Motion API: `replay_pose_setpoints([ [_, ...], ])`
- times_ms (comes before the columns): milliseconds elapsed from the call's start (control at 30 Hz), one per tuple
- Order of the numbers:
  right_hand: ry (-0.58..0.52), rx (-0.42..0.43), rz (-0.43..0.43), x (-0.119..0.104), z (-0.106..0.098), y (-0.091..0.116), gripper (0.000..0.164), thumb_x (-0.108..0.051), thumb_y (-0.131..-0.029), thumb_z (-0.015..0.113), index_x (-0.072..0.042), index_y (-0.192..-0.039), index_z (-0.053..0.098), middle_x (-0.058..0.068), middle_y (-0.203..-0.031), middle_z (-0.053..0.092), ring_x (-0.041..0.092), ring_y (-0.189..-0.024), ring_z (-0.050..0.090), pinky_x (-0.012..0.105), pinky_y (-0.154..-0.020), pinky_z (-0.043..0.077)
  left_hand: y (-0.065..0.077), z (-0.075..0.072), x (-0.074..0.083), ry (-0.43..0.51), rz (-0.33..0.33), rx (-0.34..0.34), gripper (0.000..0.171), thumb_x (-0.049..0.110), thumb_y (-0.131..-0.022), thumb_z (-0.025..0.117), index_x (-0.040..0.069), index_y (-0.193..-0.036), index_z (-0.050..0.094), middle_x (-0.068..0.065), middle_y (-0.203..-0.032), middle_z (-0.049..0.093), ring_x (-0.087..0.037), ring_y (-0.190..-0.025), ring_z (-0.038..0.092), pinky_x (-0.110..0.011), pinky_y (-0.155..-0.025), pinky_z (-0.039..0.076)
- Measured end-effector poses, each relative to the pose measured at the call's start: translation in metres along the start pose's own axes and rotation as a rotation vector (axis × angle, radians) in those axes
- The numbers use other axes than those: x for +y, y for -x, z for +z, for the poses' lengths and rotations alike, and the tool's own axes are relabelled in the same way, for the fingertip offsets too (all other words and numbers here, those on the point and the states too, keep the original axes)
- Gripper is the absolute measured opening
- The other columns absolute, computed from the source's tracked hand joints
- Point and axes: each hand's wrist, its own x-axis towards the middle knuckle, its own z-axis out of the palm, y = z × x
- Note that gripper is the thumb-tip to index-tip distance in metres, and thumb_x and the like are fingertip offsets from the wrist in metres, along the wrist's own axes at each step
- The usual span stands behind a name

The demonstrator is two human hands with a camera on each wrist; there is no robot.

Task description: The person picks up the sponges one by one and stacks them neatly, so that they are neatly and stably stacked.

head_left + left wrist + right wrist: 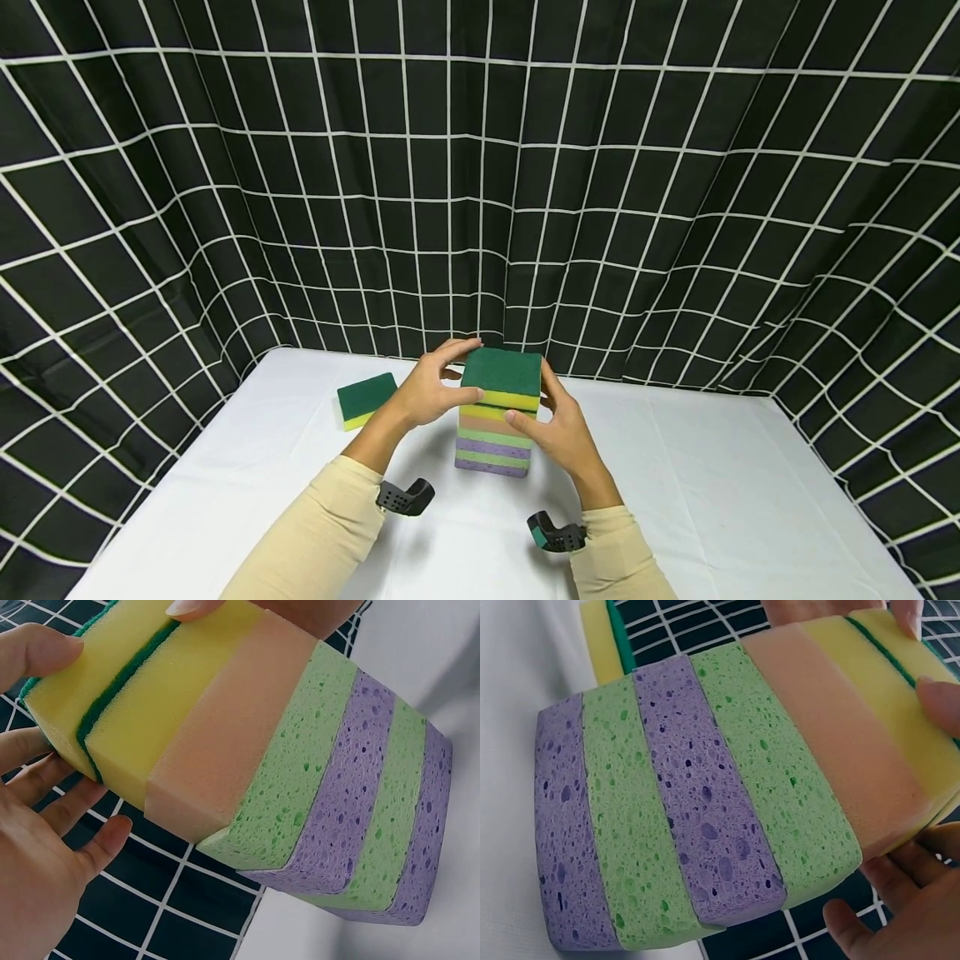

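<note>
A stack of sponges stands upright on the white table. Purple sponges point(566, 825) and green sponges point(289, 750) alternate at its base. Over them lies a peach sponge point(836, 742), then a lower yellow sponge point(176, 697) with a dark green scouring layer. A matching yellow-and-green sponge point(501, 371) tops the pile, scouring side up. My left hand point(423, 392) holds this top sponge, thumb on its front face, fingers around the left and back. My right hand point(562, 429) grips the upper stack, thumb on the lower yellow sponge's front, fingers along the right side.
Left of the stack, behind my left wrist, another yellow-and-green sponge point(367, 398) lies on the white-covered table point(690, 475). Black curtains point(585, 183) with a white grid rise along the table's back and sides. Each wrist wears a dark strap point(405, 497).
</note>
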Motion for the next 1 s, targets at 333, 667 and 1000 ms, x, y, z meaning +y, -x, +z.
replay_pose_setpoints([
  [333, -0.029, 0.03, 0.014, -0.005, 0.0, 0.0, 0.089, -0.007, -0.084, 0.07, 0.004, -0.151, 0.012, 0.022, -0.152, 0.026, 0.038, -0.135, 0.031, 0.057, -0.106, 0.026, -0.001, -0.001, 0.001, 0.01, -0.006, -0.001, 0.062, -0.003, -0.081, 0.067, -0.011, -0.138, 0.043, -0.026, -0.132, 0.047, -0.039, -0.115, 0.049, -0.05, -0.095, 0.042],
  [667, -0.07, 0.081, -0.07, -0.013, 0.002, -0.005, 0.086, -0.003, -0.084, 0.066, 0.006, -0.151, 0.012, 0.025, -0.149, 0.029, 0.04, -0.134, 0.03, 0.058, -0.105, 0.023, 0.001, 0.0, 0.0, -0.006, -0.027, -0.008, 0.062, -0.001, -0.081, 0.067, -0.01, -0.138, 0.044, -0.023, -0.131, 0.049, -0.038, -0.114, 0.049, -0.051, -0.094, 0.042],
  [1000, -0.045, 0.132, -0.08, -0.025, 0.008, -0.009, 0.083, -0.006, -0.084, 0.068, 0.005, -0.15, 0.019, 0.023, -0.148, 0.031, 0.038, -0.132, 0.032, 0.053, -0.106, 0.025, 0.001, -0.001, 0.001, -0.033, -0.037, -0.007, 0.062, 0.001, -0.082, 0.067, -0.008, -0.139, 0.044, -0.021, -0.133, 0.048, -0.035, -0.116, 0.048, -0.052, -0.095, 0.042],
])
